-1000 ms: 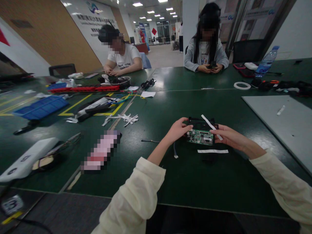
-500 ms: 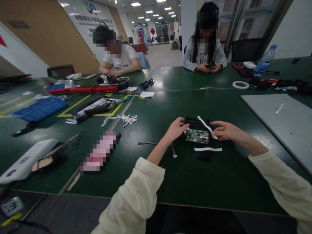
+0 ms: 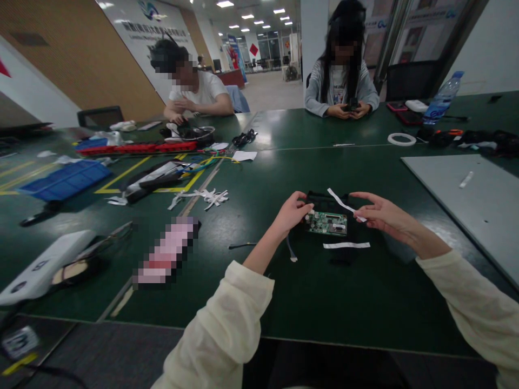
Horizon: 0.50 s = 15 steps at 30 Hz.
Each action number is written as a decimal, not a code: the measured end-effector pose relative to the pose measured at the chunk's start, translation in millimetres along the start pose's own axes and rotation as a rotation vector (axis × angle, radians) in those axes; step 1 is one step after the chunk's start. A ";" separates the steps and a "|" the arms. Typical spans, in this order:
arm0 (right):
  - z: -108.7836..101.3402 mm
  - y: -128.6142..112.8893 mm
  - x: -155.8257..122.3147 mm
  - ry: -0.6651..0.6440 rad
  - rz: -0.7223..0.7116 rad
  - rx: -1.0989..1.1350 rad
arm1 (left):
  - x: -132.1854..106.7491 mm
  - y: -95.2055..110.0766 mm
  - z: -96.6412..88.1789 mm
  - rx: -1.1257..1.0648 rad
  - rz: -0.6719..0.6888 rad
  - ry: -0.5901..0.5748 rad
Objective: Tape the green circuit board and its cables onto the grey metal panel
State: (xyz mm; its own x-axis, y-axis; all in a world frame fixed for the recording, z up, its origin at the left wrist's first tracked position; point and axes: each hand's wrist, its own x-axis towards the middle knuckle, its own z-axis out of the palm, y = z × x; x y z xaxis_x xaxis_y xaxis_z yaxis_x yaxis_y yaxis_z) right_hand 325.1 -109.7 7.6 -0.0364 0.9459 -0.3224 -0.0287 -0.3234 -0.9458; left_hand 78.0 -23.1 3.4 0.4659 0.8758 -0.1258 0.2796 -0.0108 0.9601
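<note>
A green circuit board [image 3: 326,223] lies in front of a black plastic housing [image 3: 318,199]. My left hand [image 3: 291,214] is closed on the left end of the housing, its thumb close to the board's upper left corner. Pinched between the thumb and fingers of my right hand [image 3: 383,216] is a thin white strip [image 3: 337,198], which slants up to the left across the housing. A second white strip [image 3: 346,246] lies flat on the table nearer to me. A small dark piece below it is hard to make out. Beside my left wrist a short grey cable [image 3: 291,250] sticks out.
A grey panel [image 3: 458,194] lies at the right, with a tape roll [image 3: 401,139] and a water bottle [image 3: 444,98] beyond. Left are a blurred-out pink item [image 3: 168,251], white scraps [image 3: 214,199] and a blue tray [image 3: 65,181]. Two people sit across the table.
My right hand has shifted slightly right and up with the white strip, which now bends more. My left hand stays nearly in place. The person at the far left has raised one arm.
</note>
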 end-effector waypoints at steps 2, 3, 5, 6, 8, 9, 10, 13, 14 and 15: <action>0.6 -1.6 -1.5 0.006 -0.027 0.005 | -0.1 0.4 -0.2 -0.007 -0.005 0.000; 0.5 -2.1 -1.9 0.004 -0.033 0.003 | -0.2 0.6 -0.3 -0.010 -0.007 -0.002; 0.0 -2.6 -2.0 -0.004 -0.039 -0.002 | -0.5 0.9 -0.4 -0.016 -0.007 -0.005; -0.3 -2.2 -1.7 -0.008 -0.042 -0.005 | -0.6 0.9 -0.4 -0.020 -0.007 -0.007; -1.1 -0.2 -0.2 -0.018 -0.043 -0.027 | -0.6 0.3 -0.4 -0.024 -0.010 -0.002; -1.6 1.5 0.7 -0.024 -0.038 -0.051 | -0.4 -0.3 -0.5 -0.028 -0.009 0.002; -2.2 3.5 1.6 -0.030 -0.031 -0.086 | -0.1 -1.0 -0.6 -0.034 -0.008 0.005; -6.1 8.7 2.2 -0.028 -0.006 -0.232 | 1.5 -4.0 -1.6 -0.046 -0.001 0.004; -9.1 9.1 1.5 -0.018 -0.008 -0.283 | 2.2 -5.0 -2.0 -0.047 -0.001 -0.002; -13.5 8.5 0.5 -0.005 -0.013 -0.327 | 2.9 -5.8 -2.4 -0.045 -0.004 -0.003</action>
State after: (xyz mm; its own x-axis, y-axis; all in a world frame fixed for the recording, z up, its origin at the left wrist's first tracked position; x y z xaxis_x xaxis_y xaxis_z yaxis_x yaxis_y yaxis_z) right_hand 338.3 -111.7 -1.1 -0.0430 0.9495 -0.3107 0.2931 -0.2854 -0.9125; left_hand 75.7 -19.3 -2.0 0.4675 0.8743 -0.1303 0.2436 0.0143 0.9698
